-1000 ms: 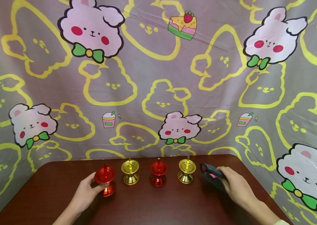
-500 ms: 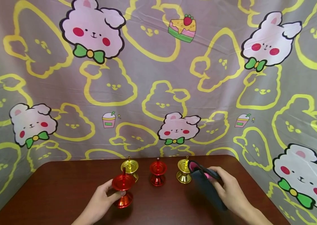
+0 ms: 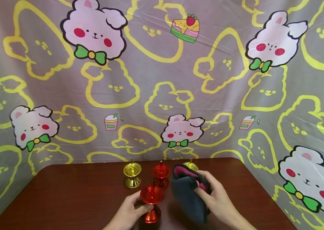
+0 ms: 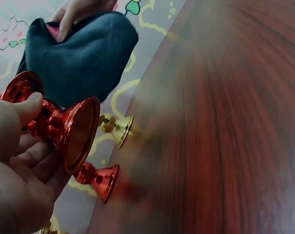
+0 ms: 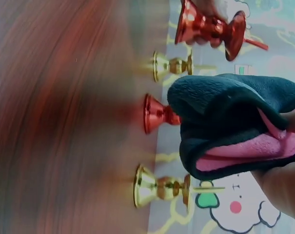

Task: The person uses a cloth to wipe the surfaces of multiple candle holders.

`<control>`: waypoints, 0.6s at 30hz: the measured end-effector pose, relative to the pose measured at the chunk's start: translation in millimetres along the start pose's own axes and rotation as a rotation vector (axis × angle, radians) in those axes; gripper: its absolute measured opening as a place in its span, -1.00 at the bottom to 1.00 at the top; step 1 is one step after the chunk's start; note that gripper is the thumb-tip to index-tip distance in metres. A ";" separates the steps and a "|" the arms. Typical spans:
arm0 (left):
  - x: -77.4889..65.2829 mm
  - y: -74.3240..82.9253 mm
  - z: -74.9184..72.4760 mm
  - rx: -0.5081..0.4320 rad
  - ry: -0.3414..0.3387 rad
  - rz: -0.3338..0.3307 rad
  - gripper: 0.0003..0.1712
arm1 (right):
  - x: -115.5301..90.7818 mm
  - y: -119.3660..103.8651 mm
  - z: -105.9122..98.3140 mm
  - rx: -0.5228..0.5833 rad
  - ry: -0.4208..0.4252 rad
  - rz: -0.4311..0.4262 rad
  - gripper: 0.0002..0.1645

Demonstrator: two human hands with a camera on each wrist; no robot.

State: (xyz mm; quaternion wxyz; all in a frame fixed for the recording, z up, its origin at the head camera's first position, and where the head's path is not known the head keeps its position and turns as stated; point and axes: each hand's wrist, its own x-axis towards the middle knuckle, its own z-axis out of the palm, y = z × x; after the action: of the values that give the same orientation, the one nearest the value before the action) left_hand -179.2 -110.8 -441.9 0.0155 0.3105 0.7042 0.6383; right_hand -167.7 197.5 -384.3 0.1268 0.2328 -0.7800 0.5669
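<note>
My left hand (image 3: pixel 127 210) grips a shiny red candle holder (image 3: pixel 152 195) by its narrow stem, thumb in front. It has a dish with a thin spike above and a flared foot below, and is held up off the table near the front. My right hand (image 3: pixel 220 203) pinches a folded dark blue-green cloth (image 3: pixel 189 199) with a pink inner side, just right of that holder and apart from it. In the left wrist view the holder's hollow foot (image 4: pixel 83 131) faces the camera. The cloth (image 5: pixel 210 97) hangs in loose folds in the right wrist view.
Behind stand a gold candle holder (image 3: pixel 133 175), a second red one (image 3: pixel 162 171) partly covered by the held holder, and another gold one (image 3: pixel 192 165) mostly hidden by the cloth. The brown wooden table (image 3: pixel 72 191) meets a patterned curtain (image 3: pixel 139 80) at the back.
My left hand has carried the red candle holder from the row's left end rightward and nearer. My right hand has brought the cloth leftward toward it.
</note>
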 end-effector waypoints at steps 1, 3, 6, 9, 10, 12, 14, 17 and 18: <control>1.2 0.1 2.0 -0.024 -0.009 -0.011 -0.57 | 0.8 0.3 1.8 0.027 -0.024 0.007 -0.52; 3.6 0.9 5.7 -0.052 -0.019 -0.036 -0.56 | 2.2 1.2 5.3 0.068 -0.072 0.008 -0.48; 6.7 1.6 10.0 -0.030 -0.017 -0.050 -0.57 | 3.6 3.0 10.5 0.113 -0.134 -0.002 -0.42; 8.7 1.9 12.6 -0.002 -0.010 -0.044 -0.59 | 4.0 4.2 15.7 0.117 -0.151 -0.020 -0.41; 9.1 1.6 13.3 0.005 -0.009 -0.039 -0.60 | 4.0 4.5 17.2 0.107 -0.153 -0.031 -0.41; 9.9 1.3 14.4 0.017 -0.006 -0.017 -0.61 | 4.0 4.9 20.2 0.078 -0.157 -0.066 -0.41; 10.4 0.9 15.5 -0.003 -0.016 -0.006 -0.60 | 3.8 5.0 23.0 0.042 -0.167 -0.115 -0.38; 11.1 0.9 17.3 -0.049 -0.041 0.002 -0.58 | 4.0 5.4 26.6 -0.009 -0.198 -0.172 -0.38; 11.3 1.0 17.8 -0.067 -0.051 -0.006 -0.56 | 3.8 5.6 27.7 -0.025 -0.207 -0.175 -0.38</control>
State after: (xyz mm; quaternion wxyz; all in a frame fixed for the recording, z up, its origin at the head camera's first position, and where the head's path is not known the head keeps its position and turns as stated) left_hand -180.4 -89.8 -440.1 0.0456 0.3239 0.6827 0.6534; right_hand -171.9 172.0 -396.2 0.0975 0.3554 -0.7727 0.5168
